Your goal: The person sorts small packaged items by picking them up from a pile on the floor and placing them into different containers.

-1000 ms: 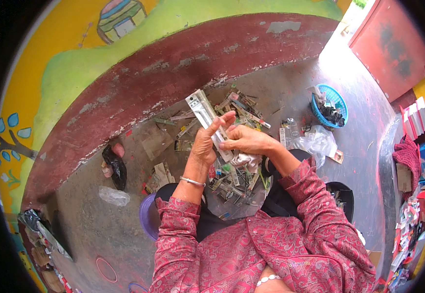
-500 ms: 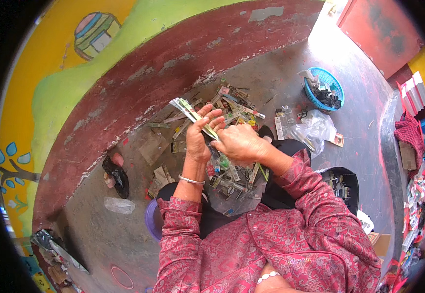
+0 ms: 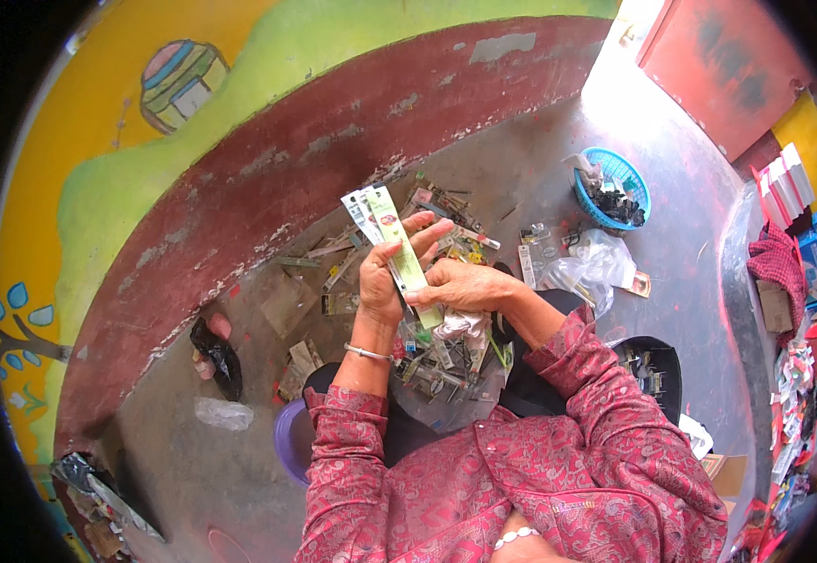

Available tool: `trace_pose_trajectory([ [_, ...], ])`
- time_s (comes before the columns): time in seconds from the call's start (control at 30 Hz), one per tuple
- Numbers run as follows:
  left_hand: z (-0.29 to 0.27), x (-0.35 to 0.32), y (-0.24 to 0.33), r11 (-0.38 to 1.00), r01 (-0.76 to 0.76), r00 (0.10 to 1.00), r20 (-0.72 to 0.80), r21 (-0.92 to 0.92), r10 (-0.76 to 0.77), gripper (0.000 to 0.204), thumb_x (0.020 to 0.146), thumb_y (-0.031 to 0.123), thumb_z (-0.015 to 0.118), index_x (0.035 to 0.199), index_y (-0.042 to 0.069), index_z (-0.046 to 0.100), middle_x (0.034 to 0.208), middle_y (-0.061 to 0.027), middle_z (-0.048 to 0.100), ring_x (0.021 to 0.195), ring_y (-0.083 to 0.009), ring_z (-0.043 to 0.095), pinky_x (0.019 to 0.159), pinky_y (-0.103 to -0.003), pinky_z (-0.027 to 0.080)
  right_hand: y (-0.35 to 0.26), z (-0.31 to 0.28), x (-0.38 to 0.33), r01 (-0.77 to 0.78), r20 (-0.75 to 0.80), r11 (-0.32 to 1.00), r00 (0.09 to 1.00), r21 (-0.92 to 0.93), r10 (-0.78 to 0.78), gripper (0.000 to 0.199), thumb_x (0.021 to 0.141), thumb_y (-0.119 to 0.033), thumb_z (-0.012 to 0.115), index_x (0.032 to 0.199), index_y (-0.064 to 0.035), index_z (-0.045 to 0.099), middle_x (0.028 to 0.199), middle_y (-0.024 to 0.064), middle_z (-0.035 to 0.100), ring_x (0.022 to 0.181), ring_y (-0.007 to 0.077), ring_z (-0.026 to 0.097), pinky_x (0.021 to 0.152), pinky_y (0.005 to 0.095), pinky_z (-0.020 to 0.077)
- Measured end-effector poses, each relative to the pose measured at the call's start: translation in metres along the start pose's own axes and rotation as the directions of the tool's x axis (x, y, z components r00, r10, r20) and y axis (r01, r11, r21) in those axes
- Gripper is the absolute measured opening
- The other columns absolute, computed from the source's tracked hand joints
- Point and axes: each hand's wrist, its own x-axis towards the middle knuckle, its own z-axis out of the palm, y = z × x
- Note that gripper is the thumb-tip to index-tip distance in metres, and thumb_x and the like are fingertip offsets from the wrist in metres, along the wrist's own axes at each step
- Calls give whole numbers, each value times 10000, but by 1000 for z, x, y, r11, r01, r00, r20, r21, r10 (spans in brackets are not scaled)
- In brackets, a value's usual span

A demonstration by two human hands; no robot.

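In front of me is a small stack of long, narrow printed cards (image 3: 397, 242), pale green on top with white ones fanned behind. My left hand (image 3: 378, 286) is closed around the stack, thumb across it and fingers behind. At its lower end, the thumb of my right hand (image 3: 472, 284) presses on the top card; the other fingers are partly hidden. Just below the right hand is a crumpled pale pink-white piece (image 3: 465, 328); I cannot tell whether that hand holds it. Under both hands spreads a heap of similar narrow cards and small packets (image 3: 441, 361).
A blue basket (image 3: 646, 178) with dark items stands at the far right, near clear plastic bags (image 3: 591, 267). A dark round container (image 3: 671, 375) sits by my right leg, a purple tub (image 3: 288, 441) by my left. A black bag (image 3: 221, 361) lies left. A maroon-based wall (image 3: 240, 169) curves behind.
The card stack has turned so its broad printed face shows instead of its edge. The crumpled pale piece now shows below my right hand. The whole view has shifted slightly.
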Motion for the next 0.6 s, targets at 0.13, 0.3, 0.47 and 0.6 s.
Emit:
trace_pose_trajectory([
  [0.13, 17, 5, 0, 999, -14, 999, 29, 37, 13, 628, 783, 256, 526, 1315, 6, 306, 1258, -210, 456, 1183, -279, 426, 1026, -378, 290, 16, -4, 5, 72, -101, 988, 993, 136, -58, 329, 837, -322, 576, 703, -22, 608, 643, -37, 522, 575, 53, 463, 509, 224, 371],
  [0.3, -6, -5, -5, 983, -2, 998, -68, 182, 15, 646, 771, 281, 628, 1275, -16, 352, 1166, -193, 523, 1071, -269, 519, 936, -405, 407, -1, 2, 2, 44, -207, 987, 975, -156, -77, 323, 765, -293, 538, 744, 20, 616, 657, 13, 550, 621, 114, 513, 565, 267, 419],
  [0.47, -15, -4, 0, 1000, 5, 993, -120, -16, -7, 266, 862, 164, 525, 1067, -2, 497, 1003, -172, 609, 956, -284, 587, 853, -389, 475, 0, 1, 0, 122, -130, 983, 982, -138, -140, 435, 794, -393, 580, 719, 33, 621, 618, 52, 560, 595, 130, 518, 565, 300, 422],
  [0.6, -14, -3, 0, 991, -58, 966, -245, 120, 86, 196, 884, 116, 476, 1047, 10, 504, 1025, -175, 599, 887, -233, 601, 808, -371, 488, -23, -1, -17, 136, -693, 943, 647, -305, -318, 398, 850, -367, 534, 730, 2, 626, 645, 138, 619, 601, 160, 599, 545, 342, 453],
])
